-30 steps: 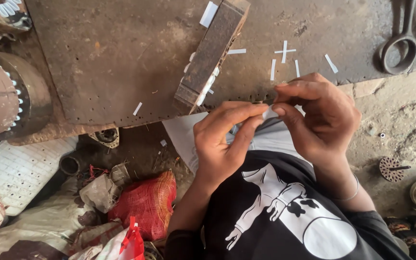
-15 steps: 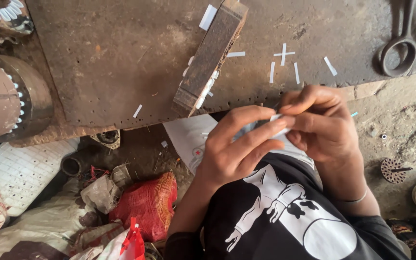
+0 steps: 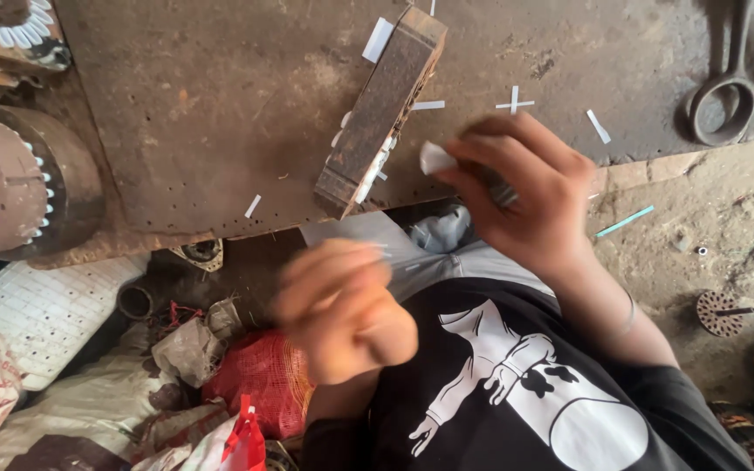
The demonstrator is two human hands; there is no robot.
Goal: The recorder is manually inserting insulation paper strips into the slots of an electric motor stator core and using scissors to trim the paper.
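Hands worked over a rusty metal counter [image 3: 220, 113], one pinching a white paper slip.

Largest was the counter, a long wooden block [image 3: 381, 109] lying aslant on it. Below came the left hand [image 3: 342, 310], blurred, so whether its fingers were wide or closed could not be told. The right hand [image 3: 521, 196] hovered at the counter's edge, fingers narrowed on the small white slip [image 3: 435, 158], just beside the block. More slips [image 3: 514, 103] lay scattered. A light, steady pinch seemed wise, lest the slip crease.
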